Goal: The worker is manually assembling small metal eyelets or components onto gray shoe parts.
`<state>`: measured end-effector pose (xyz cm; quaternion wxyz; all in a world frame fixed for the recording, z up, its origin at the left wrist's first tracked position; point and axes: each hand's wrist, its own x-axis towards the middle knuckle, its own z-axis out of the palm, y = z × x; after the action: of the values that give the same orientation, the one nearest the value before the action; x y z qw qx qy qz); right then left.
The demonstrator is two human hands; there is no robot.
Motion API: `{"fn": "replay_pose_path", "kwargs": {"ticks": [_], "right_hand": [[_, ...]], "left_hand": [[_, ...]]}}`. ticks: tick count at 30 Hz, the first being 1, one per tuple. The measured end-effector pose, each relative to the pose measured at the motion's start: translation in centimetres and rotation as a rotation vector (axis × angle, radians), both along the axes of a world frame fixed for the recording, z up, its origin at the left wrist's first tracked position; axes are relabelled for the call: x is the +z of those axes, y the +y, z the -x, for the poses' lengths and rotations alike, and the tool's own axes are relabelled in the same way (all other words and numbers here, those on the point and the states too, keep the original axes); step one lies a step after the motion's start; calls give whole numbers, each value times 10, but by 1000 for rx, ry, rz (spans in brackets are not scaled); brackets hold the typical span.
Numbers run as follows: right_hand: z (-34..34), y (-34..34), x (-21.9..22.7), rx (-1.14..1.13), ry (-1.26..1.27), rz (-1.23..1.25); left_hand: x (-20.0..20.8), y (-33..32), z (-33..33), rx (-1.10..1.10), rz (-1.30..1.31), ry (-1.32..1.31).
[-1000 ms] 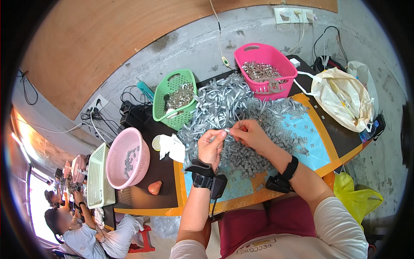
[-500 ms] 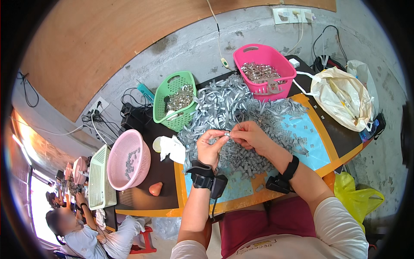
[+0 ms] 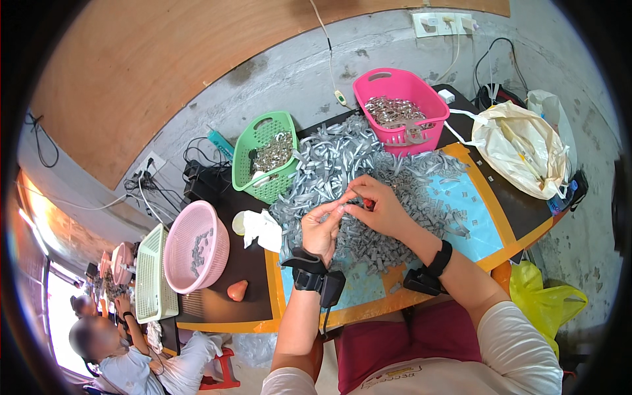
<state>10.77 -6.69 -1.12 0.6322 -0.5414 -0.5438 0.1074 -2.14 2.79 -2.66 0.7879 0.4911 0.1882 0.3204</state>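
My left hand (image 3: 320, 232) pinches a small grey piece between thumb and fingertips, over the pile; the fingers cover most of it. Close against it, my right hand (image 3: 382, 209) has its thumb and forefinger pressed together at the same spot. A small red-ended object (image 3: 369, 203) shows in the curl of its fingers; its kind is hidden. Beneath and beyond both hands lies a heap of grey strap-like strips (image 3: 336, 155). Many short grey pieces (image 3: 382, 247) are spread beside the heap on the blue sheet (image 3: 484, 234).
A green basket (image 3: 289, 122) and a pink basket (image 3: 431, 99) hold shiny metal parts. At left are a pale pink colander (image 3: 174, 276), a white basket (image 3: 164, 299), a white cloth (image 3: 266, 230) and a reddish fruit (image 3: 237, 290). An open white bag (image 3: 500, 131) sits right. A co-worker (image 3: 131, 368) sits at lower left.
My right hand has shifted up and slightly left, its fingers turning in toward the left fingertips. The red-ended object now shows in it. The left hand stays nearly in place.
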Motion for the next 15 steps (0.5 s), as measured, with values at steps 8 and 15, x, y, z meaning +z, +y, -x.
{"fn": "replay_pose_path", "kwargs": {"ticks": [8,15], "right_hand": [[2,-6,3,79,211,108],[15,-3,2,248,620,84]], "left_hand": [[5,-7,-1,-69,34,-62],[4,-5,-1,-85,67,-151]]}}
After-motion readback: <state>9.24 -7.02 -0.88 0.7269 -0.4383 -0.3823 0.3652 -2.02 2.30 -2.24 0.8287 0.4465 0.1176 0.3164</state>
